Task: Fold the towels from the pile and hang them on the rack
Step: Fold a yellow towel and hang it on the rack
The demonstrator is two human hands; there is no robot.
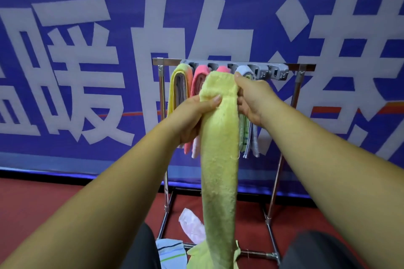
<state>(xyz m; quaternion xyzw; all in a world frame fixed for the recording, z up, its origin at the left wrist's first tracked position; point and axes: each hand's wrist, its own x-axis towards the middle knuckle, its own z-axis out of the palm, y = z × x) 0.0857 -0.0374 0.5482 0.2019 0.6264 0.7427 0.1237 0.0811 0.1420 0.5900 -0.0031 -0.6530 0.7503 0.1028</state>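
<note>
A long yellow towel [219, 159], folded into a narrow strip, hangs down in front of the metal rack [161, 85]. My left hand [192, 116] grips its left edge near the top, thumb across the front. My right hand [251, 98] holds its upper right edge. Several folded towels hang from the grey hook bar [269, 71]: a yellow-pink towel [179, 85], a pink towel [197, 81], another pink one [223, 69] mostly hidden, and a pale blue-grey towel [249, 137]. The pile on the floor holds a white striped towel [172, 251] and a pale pink towel [192, 225].
A blue banner [87, 72] with large white characters stands right behind the rack. The floor [43, 199] is red. The rack's base bars [271, 236] frame the pile. My dark-trousered knees [317, 251] are at the bottom edge.
</note>
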